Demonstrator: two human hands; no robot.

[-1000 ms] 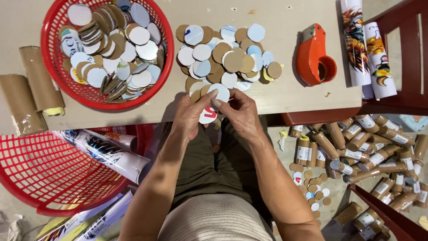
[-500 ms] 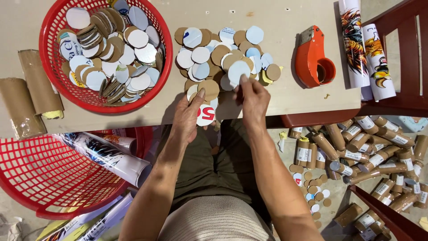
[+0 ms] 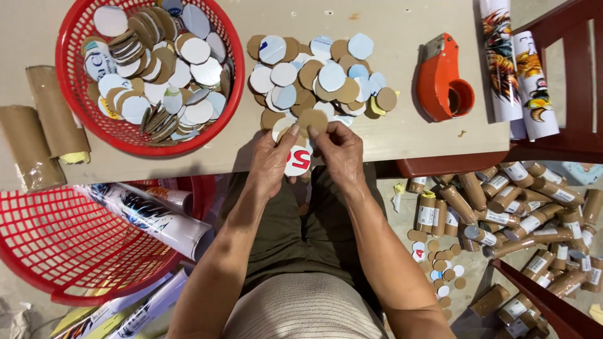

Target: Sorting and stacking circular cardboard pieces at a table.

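My left hand and my right hand meet at the near edge of the table. Between them is a small tube with a red and white label, gripped by my left hand. The fingertips of my right hand pinch a brown cardboard disc just over the tube's far end, and my left fingertips touch it too. Right beyond my fingers lies a loose pile of brown, white and pale blue discs.
A red mesh basket of discs sits at the left of the table, with cardboard tubes beside it. An orange tape dispenser and printed rolls lie right. Below are another red basket and several small tubes on the floor.
My right hand reached into the disc pile half a second ago and has come back to the tube with a brown disc. My left hand stayed on the tube.
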